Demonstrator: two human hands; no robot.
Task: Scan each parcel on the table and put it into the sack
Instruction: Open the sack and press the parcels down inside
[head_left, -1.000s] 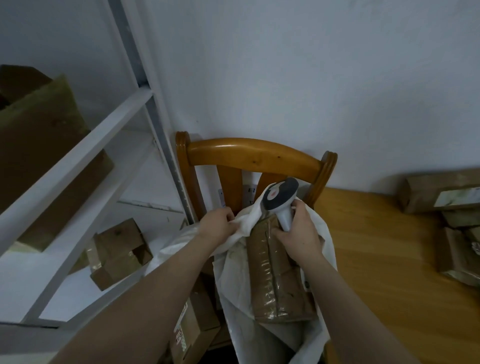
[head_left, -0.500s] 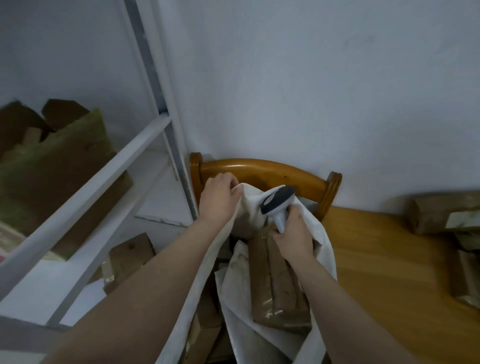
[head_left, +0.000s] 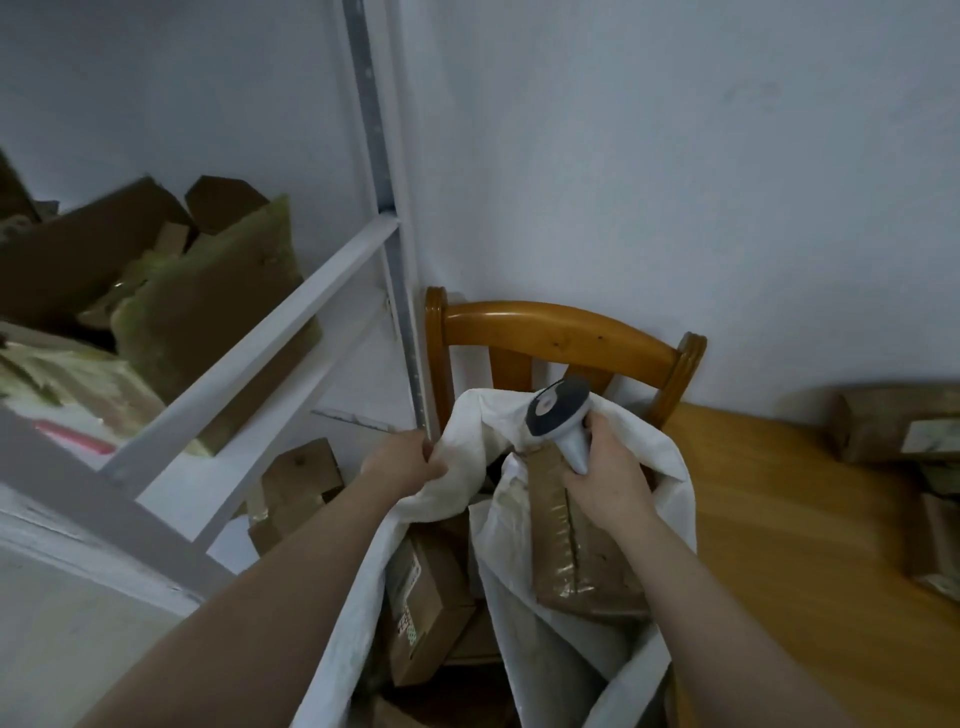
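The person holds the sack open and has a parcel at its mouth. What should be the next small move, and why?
Probably let the taped parcel slide down into the sack. The left hand grips the rim and holds the mouth open, the right hand holds the parcel's top end together with the scanner, and a labelled box already lies inside.

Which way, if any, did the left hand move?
Yes: the left hand, gripping the white woven sack, moved left, from in front of the wooden chair back to left of it.
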